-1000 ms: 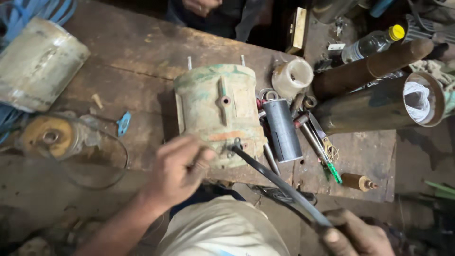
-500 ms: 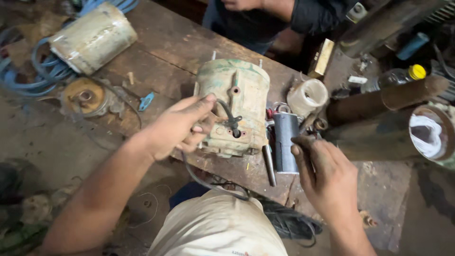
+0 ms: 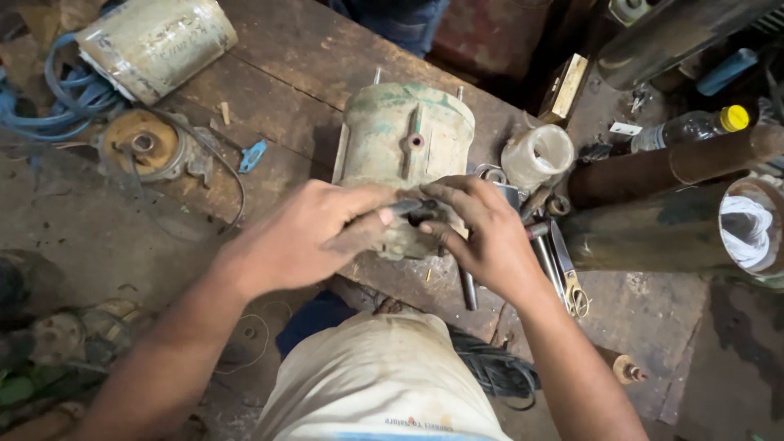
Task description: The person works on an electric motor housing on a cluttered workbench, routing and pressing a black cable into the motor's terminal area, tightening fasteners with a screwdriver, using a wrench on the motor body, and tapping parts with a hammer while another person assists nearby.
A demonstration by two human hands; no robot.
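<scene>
At the worktop's (image 3: 269, 57) near edge my left hand (image 3: 306, 237) and right hand (image 3: 482, 233) pinch a small dark part (image 3: 418, 211) against the green motor housing (image 3: 404, 151), which looks heavy, rigid, best gripped by its flanks.

Motor housing (image 3: 404, 139) on workbench (image 3: 310, 65), cup (image 3: 537, 157) right beside it.

A worn, dark-stained wooden workbench (image 3: 278, 57) runs across the middle; lower left lies grimy, dusty concrete floor (image 3: 90, 237). Light is dim and warm, with deep shadow at far right.
</scene>
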